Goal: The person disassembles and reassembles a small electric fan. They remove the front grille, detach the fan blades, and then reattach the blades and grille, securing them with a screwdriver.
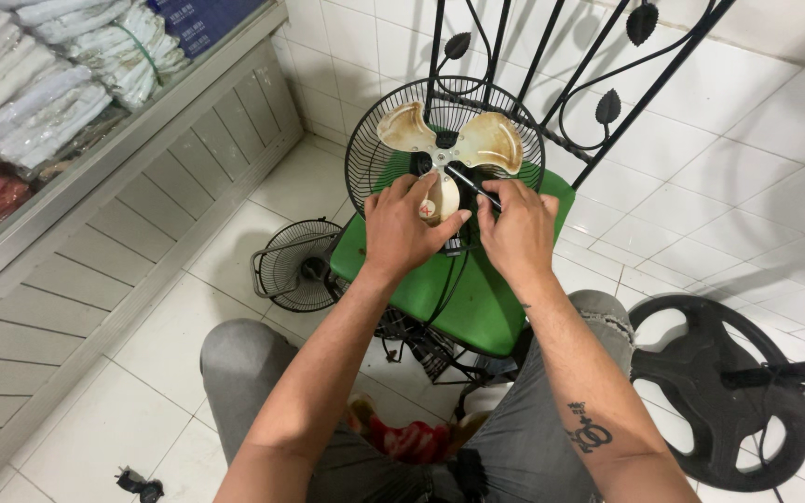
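Head view shows both hands at the centre of the frame, over a green chair seat (pixel 477 307). The left hand (pixel 407 233) curls around the lower blade of a cream fan blade (pixel 449 149), which sits against a black wire fan guard (pixel 379 140). The right hand (pixel 519 233) pinches a thin black screwdriver (pixel 472 184) pointing at the blade hub. Another wire guard (pixel 295 265) lies on the tiled floor (pixel 738 177) at left.

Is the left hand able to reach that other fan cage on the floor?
Probably yes: the left hand is on the fan blade, and the fan cage lies just below-left, with nothing between.
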